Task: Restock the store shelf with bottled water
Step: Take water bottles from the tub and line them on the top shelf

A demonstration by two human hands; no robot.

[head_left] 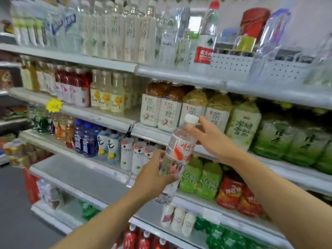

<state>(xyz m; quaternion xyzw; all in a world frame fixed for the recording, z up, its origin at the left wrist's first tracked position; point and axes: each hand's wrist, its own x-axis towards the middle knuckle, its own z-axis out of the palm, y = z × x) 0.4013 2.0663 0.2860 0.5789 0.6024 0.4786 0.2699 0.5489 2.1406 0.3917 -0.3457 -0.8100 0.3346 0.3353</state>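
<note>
Gripping clear ribbed plastic water bottle (pixel 177 155): left hand (pixel 154 175) body, right hand (pixel 210 137) neck.

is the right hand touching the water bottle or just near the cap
Touching. The head view shows the right hand with fingertips on the water bottle neck just below the white cap, while the left hand grips lower.

Both bare forearms reach forward. Left hand (pixel 156 174) curls round the water bottle (pixel 177 155) below its label; right hand (pixel 210 136) pinches its neck, just under the cap.
</note>
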